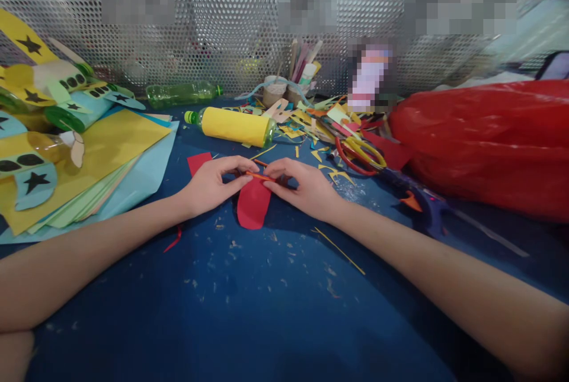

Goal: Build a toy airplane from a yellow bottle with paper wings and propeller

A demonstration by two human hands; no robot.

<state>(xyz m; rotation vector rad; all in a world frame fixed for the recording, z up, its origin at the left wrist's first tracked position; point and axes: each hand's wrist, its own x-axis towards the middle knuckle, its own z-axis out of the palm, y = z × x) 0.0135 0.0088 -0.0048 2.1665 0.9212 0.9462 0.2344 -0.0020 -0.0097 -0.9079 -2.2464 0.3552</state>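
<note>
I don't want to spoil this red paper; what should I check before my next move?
1. Left hand gripping the red paper: ok, at its upper edge.
2. Right hand gripping it too: ok, same edge.
3. Scissors apart from both hands: ok, lying to the right.
4. Glue gun switched off: cannot tell.
5. Table free of scraps: not ok, a thin yellow strip lies near the right forearm.

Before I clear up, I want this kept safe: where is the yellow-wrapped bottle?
In the head view, the yellow-wrapped bottle lies left of centre on the blue table, just beyond the left hand, with paper scraps at its right.
</note>
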